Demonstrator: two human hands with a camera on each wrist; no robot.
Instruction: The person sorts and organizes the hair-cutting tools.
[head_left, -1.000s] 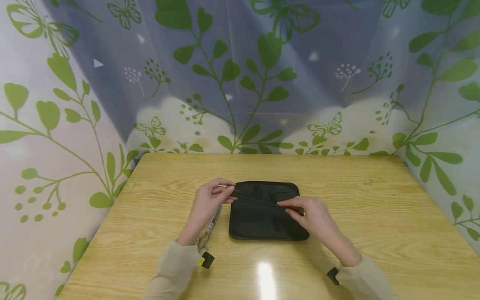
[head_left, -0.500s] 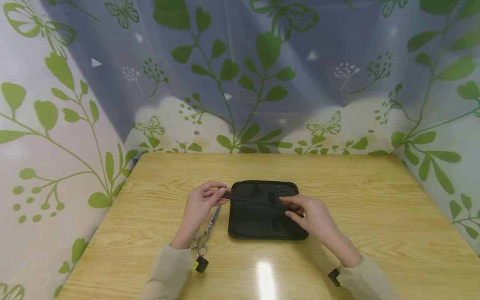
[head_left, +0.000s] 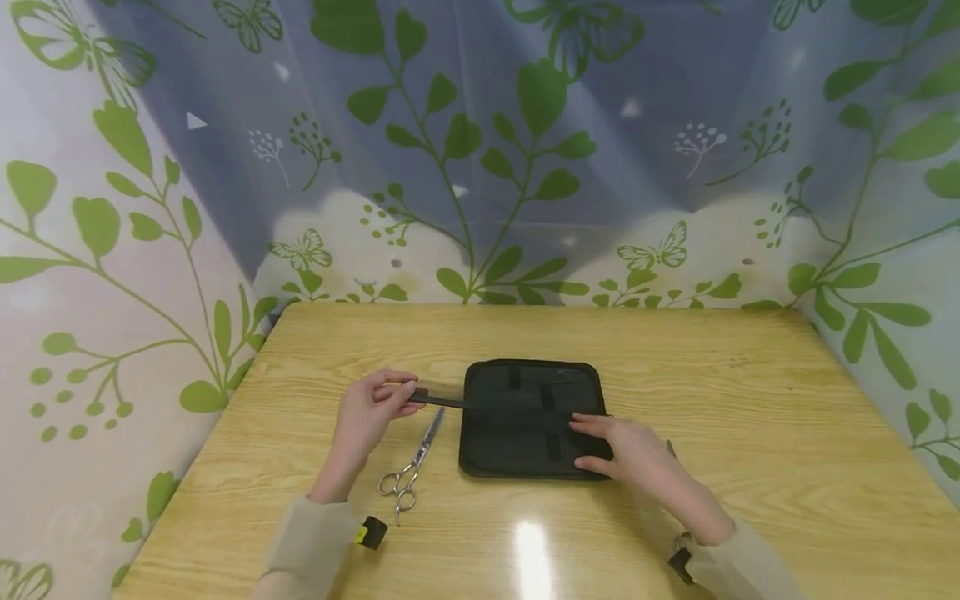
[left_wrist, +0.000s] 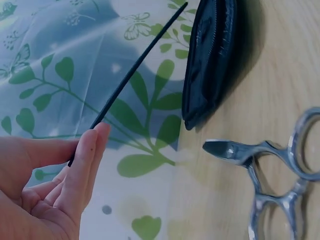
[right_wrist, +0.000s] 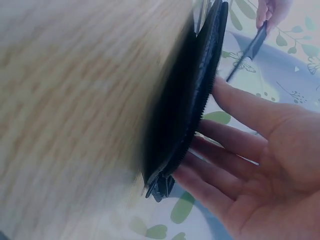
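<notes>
My left hand (head_left: 375,410) pinches one end of a slim black comb (head_left: 442,401) between thumb and fingers. The comb points right, its far end over the dark case; in the left wrist view it appears edge-on, its teeth not discernible. A black zippered case (head_left: 498,446) lies open on the table, elastic loops showing on its inside. Fairly straight fingers of my right hand (head_left: 633,454) touch the case's right edge, beside the zipper in the right wrist view. Silver hairdressing scissors (head_left: 414,468) lie left of the case, near my left wrist; their finger rings (left_wrist: 272,200) show up close.
The wooden table (head_left: 720,367) runs back to a leaf-patterned cloth (head_left: 480,167), which also rises at both sides. Small black pieces hang at both cuffs, one on the left (head_left: 372,533) and one on the right (head_left: 681,565).
My left hand has moved left with the comb, away from the case. My right hand has let go of the comb and now touches the case edge. The scissors have come fully into view.
</notes>
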